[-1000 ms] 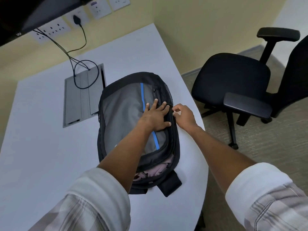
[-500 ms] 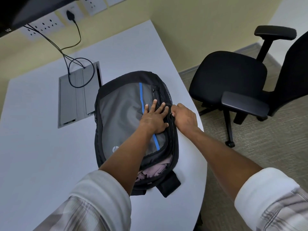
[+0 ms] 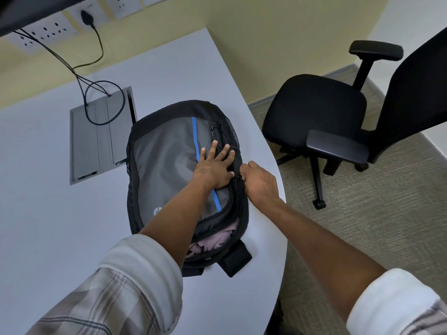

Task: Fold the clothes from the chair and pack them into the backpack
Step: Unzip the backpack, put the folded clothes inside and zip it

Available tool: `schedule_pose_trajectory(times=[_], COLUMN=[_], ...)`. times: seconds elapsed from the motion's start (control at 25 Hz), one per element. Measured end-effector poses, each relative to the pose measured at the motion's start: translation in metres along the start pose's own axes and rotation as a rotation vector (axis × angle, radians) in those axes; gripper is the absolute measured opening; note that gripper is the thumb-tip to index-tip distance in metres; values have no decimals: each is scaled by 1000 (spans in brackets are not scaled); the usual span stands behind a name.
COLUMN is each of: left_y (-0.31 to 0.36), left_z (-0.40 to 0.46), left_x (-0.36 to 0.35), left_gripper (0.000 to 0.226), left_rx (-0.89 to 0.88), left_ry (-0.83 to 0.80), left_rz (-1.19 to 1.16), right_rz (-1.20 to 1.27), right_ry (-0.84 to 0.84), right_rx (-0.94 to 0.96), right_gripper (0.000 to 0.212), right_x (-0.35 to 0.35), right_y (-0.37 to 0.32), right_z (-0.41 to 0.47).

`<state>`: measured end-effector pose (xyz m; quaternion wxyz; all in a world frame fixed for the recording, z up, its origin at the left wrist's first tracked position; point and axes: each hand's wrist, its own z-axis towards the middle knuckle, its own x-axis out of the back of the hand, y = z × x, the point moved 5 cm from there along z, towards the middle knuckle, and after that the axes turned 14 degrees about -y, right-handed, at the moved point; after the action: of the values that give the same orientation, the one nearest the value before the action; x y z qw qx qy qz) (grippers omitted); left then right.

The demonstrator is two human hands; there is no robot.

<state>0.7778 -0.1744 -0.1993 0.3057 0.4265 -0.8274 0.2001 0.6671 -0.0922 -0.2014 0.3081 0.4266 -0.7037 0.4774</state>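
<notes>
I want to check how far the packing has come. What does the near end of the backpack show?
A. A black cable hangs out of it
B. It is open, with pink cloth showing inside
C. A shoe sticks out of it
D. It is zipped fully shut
B: the backpack gapes at its near end, where pink cloth shows inside.

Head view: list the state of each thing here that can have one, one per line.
backpack: lying flat on the table, main zipper partly open at the near end
pink clothes: inside, showing through the gap
left hand: flat, pressing the backpack front
right hand: pinching at the zipper line
chair: seat bare
wall plug: plugged in
</notes>
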Motion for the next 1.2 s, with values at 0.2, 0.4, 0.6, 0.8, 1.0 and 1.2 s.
schedule_pose_trajectory(times=[0.2,0.4,0.6,0.8,1.0,1.2], left_y=[0,-1,1,20,50,59], left_z=[2,4,-8,-49,-153,-172], left_x=[-2,-8,-8,-36,-87,-146], left_gripper=[70,69,70,69,20,21], left_rx=[7,2,-20,-76,-10,129], left_ry=[21,62,143,241,723,528], left_rz=[0,0,-43,-186,-421,-743], right_rz=[68,200,252,236,330,626], right_ry=[-26,-22,-19,-19,-28,-109], right_rx=[-22,-45,-109,-102,-153,-189], right_gripper=[15,20,14,8,14,10], right_x=[-21,-48,-59,-65,-62,-60], right_y=[-3,-15,-24,-29,-23,-15], right_z=[-44,-111,-124,-129,-126,-124])
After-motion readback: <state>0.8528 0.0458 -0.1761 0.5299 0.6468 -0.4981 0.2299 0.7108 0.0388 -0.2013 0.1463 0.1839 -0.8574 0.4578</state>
